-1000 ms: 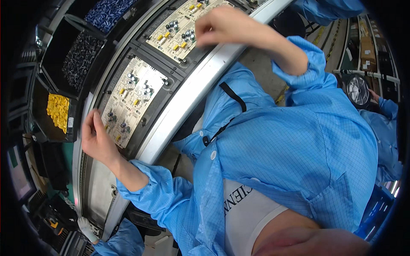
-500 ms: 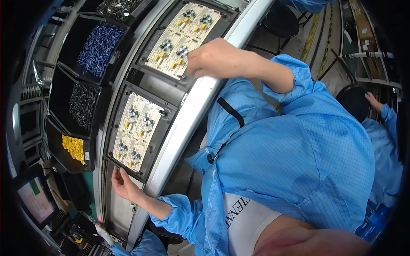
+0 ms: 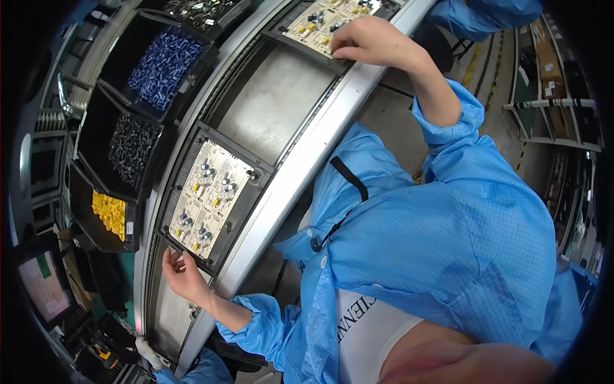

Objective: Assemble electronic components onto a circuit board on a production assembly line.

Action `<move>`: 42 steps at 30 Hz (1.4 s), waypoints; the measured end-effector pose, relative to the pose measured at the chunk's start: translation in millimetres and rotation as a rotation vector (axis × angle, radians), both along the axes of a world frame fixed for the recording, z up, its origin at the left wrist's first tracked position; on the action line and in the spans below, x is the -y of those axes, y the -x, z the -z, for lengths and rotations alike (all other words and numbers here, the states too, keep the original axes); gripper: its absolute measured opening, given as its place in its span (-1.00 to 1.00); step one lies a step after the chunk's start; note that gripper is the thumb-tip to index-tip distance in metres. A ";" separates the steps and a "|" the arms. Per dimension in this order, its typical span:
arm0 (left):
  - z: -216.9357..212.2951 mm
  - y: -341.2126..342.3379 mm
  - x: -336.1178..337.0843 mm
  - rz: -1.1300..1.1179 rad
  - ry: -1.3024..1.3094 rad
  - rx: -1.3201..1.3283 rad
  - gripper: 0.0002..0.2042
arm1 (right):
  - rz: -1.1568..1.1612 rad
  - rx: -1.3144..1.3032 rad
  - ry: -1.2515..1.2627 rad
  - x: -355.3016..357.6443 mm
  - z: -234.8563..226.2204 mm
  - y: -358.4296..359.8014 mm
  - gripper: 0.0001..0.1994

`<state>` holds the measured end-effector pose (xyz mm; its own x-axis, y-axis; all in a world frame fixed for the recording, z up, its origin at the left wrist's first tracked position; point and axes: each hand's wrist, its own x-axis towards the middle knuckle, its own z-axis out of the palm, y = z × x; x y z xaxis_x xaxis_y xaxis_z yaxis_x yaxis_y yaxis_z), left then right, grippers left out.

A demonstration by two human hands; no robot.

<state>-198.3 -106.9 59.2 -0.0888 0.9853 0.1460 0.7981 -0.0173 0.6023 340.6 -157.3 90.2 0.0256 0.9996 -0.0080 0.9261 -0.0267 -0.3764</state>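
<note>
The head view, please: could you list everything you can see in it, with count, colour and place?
Circuit boards: two, cream, each in a dark carrier; one at the centre-left, one at the top.
Conveyor: one, grey metal, running from lower left to top.
Blue parts bin: one, upper left.
Black parts bin: one, left of the near board.
Yellow parts bin: one, far left.
Silver parts bin: one, top edge.
Screen: one, lower left.
Smock: one, light blue, centre-right.
Left hand: at the near carrier's lower corner.
Right hand: on the far board's edge.
</note>
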 end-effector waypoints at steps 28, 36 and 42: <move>-69.1 -84.7 -158.1 -0.006 -0.053 -0.659 -0.64 | -0.772 -0.026 -0.049 -127.6 68.1 112.6 -0.75; -61.5 -76.4 -187.8 0.027 -0.036 -0.623 -0.66 | -0.766 -0.013 -0.026 -129.5 68.2 112.9 -0.76; -53.7 -67.3 -179.0 0.003 -0.293 -0.403 -0.78 | -0.795 -0.093 -0.026 -127.7 60.7 116.7 -0.80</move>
